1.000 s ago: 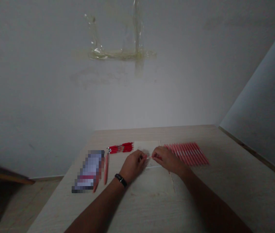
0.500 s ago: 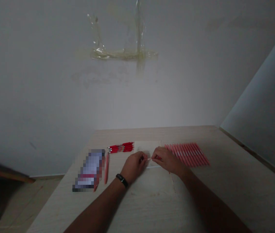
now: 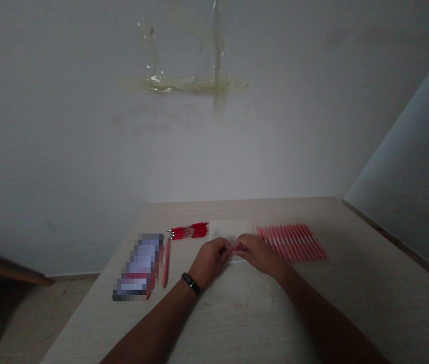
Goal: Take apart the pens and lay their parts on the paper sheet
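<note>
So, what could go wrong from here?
The small piece where the left hand and right hand meet is mostly hidden and might slip from their pinch. The right hand is close to the row of pink pens, so a sideways bump could skew it. The red pens lie bunched and could scatter if knocked.

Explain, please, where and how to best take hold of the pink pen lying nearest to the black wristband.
I would pinch the pink pen by the long sides of its near half, coming from above: it lies flat and slender, and its far end sits close to the red pens.
</note>
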`<state>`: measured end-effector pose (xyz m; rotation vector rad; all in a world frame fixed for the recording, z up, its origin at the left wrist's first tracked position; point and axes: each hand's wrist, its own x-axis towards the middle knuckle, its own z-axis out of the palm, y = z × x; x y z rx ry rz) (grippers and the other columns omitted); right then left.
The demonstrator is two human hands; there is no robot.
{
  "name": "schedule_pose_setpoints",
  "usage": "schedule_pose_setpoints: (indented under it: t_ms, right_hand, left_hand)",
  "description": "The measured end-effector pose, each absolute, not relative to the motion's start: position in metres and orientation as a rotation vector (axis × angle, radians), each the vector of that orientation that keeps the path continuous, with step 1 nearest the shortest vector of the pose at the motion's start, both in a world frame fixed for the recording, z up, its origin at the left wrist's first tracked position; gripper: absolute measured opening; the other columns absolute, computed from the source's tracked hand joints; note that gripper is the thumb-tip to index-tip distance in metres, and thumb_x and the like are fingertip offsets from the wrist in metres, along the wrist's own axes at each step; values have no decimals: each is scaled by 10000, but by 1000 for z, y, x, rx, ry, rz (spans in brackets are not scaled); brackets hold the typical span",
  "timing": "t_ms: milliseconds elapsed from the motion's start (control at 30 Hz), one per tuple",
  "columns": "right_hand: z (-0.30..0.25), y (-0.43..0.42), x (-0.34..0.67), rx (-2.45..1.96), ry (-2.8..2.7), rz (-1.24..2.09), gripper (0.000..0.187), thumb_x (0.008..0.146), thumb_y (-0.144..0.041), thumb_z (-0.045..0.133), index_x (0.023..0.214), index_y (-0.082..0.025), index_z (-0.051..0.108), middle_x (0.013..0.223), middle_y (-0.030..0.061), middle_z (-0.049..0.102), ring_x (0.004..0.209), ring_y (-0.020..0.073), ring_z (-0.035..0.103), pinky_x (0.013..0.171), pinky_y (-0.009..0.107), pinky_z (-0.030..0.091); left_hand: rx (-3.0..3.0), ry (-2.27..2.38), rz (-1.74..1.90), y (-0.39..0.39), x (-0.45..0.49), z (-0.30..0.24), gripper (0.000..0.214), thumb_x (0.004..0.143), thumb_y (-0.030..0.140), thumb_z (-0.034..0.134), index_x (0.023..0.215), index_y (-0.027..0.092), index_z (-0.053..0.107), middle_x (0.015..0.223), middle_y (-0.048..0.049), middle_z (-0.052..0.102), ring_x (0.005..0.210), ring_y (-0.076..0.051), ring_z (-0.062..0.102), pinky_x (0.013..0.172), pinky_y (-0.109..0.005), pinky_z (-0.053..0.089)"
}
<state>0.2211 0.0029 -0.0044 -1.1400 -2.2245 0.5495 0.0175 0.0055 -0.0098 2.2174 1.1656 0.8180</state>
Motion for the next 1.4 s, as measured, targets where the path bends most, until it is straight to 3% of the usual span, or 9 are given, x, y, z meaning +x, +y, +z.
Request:
schedule_pose_setpoints:
  t_ms: [233,400,600,833,1000,1300,1400]
  right_hand:
    - [-3,8,229,-1135,-2203,456,46,928,-179,636,883,-184,629,861,16,645,815,158,594,737,257,430]
    - [-2,11,235,-1162,-2208,394,68,910,-147,647,854,-178,622,841,12,643,795,154,587,730,255,418]
    - [1,10,235,-1185,-2229,355,56,901,-152,662,865,-176,626,836,7,640,790,152,580,742,261,409]
    - [0,13,237,-1200,-2213,327,55,909,-158,651,865,-183,630,845,13,649,808,161,586,756,275,415]
    - [-3,17,241,-1228,-2138,298,73,901,-123,634,864,-185,626,840,17,642,804,163,583,741,273,420]
    - [0,14,238,-1139,-2180,280,56,940,-200,624,886,-198,636,879,29,648,862,175,591,781,290,433]
    - [-1,12,235,-1060,-2203,328,56,949,-207,612,984,-212,655,942,39,669,900,181,608,824,303,449]
  left_hand:
    - [2226,1304,888,9,12,-9,185,935,332,554,988,188,657,817,-44,673,698,-163,587,639,-253,408]
    - [2261,1455,826,12,8,-12,236,913,395,583,971,180,660,804,-57,668,676,-175,586,629,-270,393]
    - [2258,1484,660,9,10,-14,149,881,307,617,952,181,652,795,-42,669,674,-161,583,613,-256,358]
    - [2254,1412,713,9,11,-19,289,966,418,514,1084,187,644,834,-53,673,705,-173,593,614,-262,381]
    - [2346,1300,773,10,12,-17,213,978,327,495,989,204,667,942,-60,632,775,-164,589,677,-258,414]
    - [2367,1251,789,5,15,-11,98,923,218,538,932,207,635,906,-32,593,747,-148,564,662,-245,410]
    - [2370,1218,790,5,15,-12,101,911,210,541,947,205,635,898,-35,609,759,-154,568,657,-245,408]
